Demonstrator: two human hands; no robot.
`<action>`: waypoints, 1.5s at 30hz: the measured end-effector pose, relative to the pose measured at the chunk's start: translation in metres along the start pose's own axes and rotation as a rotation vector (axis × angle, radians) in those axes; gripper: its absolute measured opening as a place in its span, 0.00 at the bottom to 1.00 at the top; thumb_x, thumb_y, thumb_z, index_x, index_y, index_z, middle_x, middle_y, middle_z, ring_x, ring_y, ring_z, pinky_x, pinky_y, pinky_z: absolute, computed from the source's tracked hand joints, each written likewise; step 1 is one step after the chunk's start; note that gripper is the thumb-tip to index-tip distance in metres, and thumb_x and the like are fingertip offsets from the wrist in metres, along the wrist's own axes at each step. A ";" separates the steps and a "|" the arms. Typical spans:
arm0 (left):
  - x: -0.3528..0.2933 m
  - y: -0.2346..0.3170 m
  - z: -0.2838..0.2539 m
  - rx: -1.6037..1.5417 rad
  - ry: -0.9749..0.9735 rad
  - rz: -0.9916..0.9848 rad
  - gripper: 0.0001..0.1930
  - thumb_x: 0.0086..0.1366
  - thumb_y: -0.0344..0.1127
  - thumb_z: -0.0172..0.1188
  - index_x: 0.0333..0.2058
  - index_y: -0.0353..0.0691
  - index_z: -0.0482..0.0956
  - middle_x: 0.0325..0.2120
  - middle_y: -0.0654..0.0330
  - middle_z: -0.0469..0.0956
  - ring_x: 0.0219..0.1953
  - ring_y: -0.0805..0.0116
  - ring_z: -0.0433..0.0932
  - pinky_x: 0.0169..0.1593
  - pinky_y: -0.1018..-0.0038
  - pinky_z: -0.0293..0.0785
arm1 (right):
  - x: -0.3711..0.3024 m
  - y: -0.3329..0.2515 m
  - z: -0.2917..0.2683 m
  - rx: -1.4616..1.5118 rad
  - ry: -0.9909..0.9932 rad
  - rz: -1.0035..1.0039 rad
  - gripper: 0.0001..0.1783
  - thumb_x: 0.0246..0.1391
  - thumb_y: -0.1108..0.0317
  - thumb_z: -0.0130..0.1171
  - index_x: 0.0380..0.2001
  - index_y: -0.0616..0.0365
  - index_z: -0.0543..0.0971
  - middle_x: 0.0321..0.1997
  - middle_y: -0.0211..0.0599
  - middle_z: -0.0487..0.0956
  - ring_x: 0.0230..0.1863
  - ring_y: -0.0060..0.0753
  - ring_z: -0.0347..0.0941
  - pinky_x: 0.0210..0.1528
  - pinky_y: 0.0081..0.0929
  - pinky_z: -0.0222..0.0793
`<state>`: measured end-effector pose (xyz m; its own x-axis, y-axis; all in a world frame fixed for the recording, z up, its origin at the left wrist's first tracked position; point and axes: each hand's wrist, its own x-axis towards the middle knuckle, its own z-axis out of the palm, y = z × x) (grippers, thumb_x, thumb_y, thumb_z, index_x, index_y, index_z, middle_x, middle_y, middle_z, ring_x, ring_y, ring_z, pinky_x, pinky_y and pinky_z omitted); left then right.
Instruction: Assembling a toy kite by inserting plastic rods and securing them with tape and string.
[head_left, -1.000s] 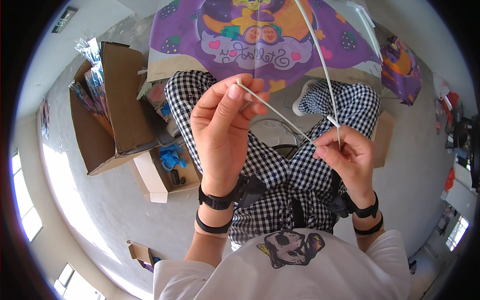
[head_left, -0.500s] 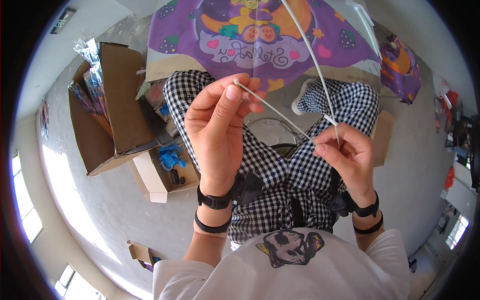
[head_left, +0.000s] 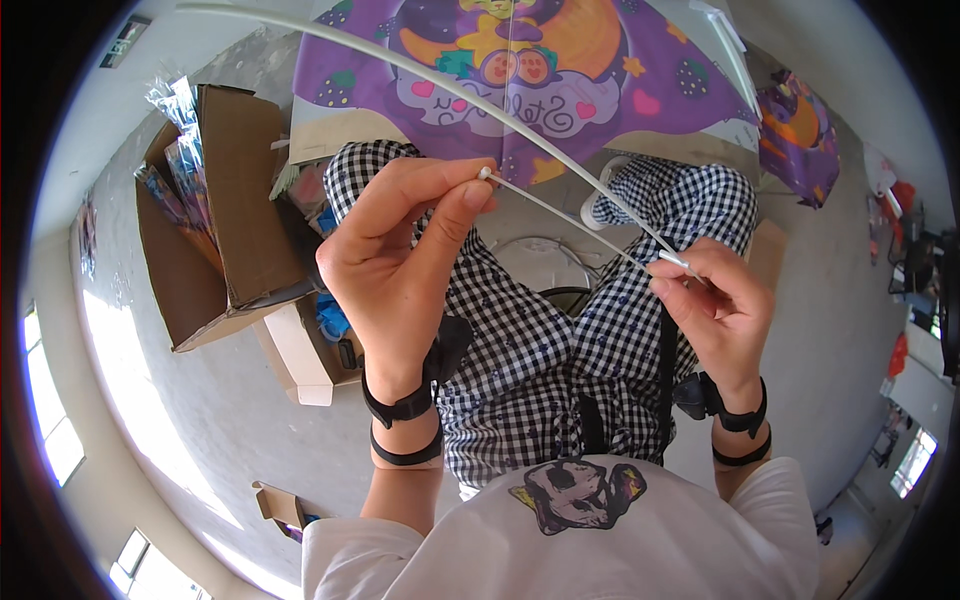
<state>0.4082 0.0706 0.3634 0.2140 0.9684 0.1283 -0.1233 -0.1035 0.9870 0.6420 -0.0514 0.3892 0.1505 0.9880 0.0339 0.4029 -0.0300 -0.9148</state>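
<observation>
My left hand [head_left: 395,262] pinches one end of a thin white rod [head_left: 572,219] between thumb and forefinger, right by its small rounded white tip. The rod slants down to my right hand [head_left: 728,325], whose thumb and fingers close on its other end. A longer, thicker white rod [head_left: 480,104] also meets my right fingertips and stretches up and left across the view. A short white tube-like piece [head_left: 675,259] shows at those fingertips. Whether the two rods are joined there is hidden by the fingers.
Beyond my knees lies a purple printed fabric sheet [head_left: 365,85] with cartoon patterns. An open cardboard box [head_left: 255,190] of wrapped packages stands at left, with a smaller open box [head_left: 300,360] beside it. More purple fabric [head_left: 800,140] is at right.
The long rod has swung from nearly upright to a leftward slant. My left hand has shifted slightly left and lower, my right slightly right. Both keep hold of the thin rod.
</observation>
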 end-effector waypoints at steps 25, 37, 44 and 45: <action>0.049 -0.021 0.039 -0.375 -0.098 -0.414 0.04 0.68 0.26 0.61 0.38 0.32 0.80 0.34 0.58 0.83 0.33 0.73 0.81 0.41 0.75 0.79 | 0.106 0.000 0.004 -0.238 0.036 -0.279 0.14 0.51 0.71 0.72 0.37 0.57 0.76 0.29 0.28 0.82 0.20 0.20 0.69 0.22 0.19 0.61; 0.160 -0.112 0.096 -0.088 -0.248 -0.670 0.08 0.70 0.33 0.59 0.41 0.35 0.81 0.34 0.62 0.82 0.35 0.77 0.81 0.40 0.79 0.78 | 0.212 0.119 -0.012 -0.176 0.087 -0.106 0.05 0.56 0.67 0.64 0.33 0.56 0.81 0.38 0.35 0.83 0.38 0.40 0.81 0.39 0.35 0.75; 0.231 -0.177 0.092 0.553 -0.572 -0.821 0.11 0.67 0.39 0.63 0.36 0.36 0.84 0.27 0.65 0.82 0.24 0.77 0.80 0.28 0.80 0.73 | 0.232 0.222 -0.080 -0.324 0.269 0.090 0.04 0.60 0.67 0.60 0.36 0.53 0.81 0.39 0.37 0.81 0.39 0.41 0.80 0.39 0.36 0.74; 0.236 -0.178 0.095 0.772 -0.591 -0.702 0.11 0.66 0.38 0.63 0.36 0.36 0.84 0.27 0.63 0.82 0.27 0.74 0.81 0.30 0.78 0.74 | 0.232 0.232 -0.089 -0.357 0.311 0.113 0.04 0.60 0.67 0.59 0.35 0.53 0.81 0.40 0.36 0.81 0.39 0.43 0.80 0.39 0.39 0.74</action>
<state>0.5723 0.2962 0.2271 0.4391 0.6348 -0.6358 0.7690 0.1004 0.6313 0.8512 0.1576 0.2206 0.4515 0.8854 0.1107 0.6447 -0.2379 -0.7265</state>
